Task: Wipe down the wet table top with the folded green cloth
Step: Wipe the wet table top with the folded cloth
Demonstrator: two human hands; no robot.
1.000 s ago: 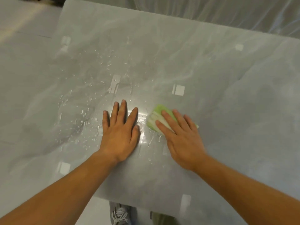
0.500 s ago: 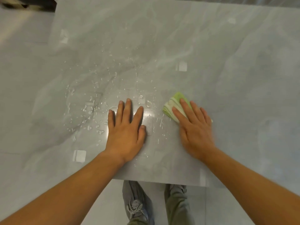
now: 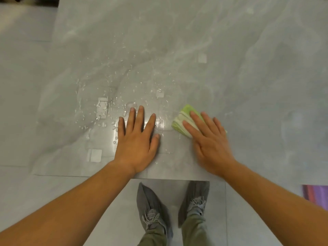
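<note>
A grey marbled table top (image 3: 195, 41) fills most of the view. Water droplets (image 3: 106, 107) lie scattered over its near left part. The folded green cloth (image 3: 184, 118) lies flat on the table, right of centre. My right hand (image 3: 209, 139) presses down on the cloth, fingers spread over its right half. My left hand (image 3: 138, 139) rests flat on the wet surface beside it, fingers apart, holding nothing. A small gap of table separates the two hands.
The near table edge (image 3: 168, 178) runs just below my wrists. My grey shoes (image 3: 154, 210) stand on the pale floor beneath it. A purple and red object (image 3: 314, 194) shows at the right edge. Pale square marks (image 3: 202, 58) dot the table.
My right hand has slid the green cloth to the right and slightly toward me. The view has tilted down, so the table edge and my shoes have come into sight. My left hand stays flat.
</note>
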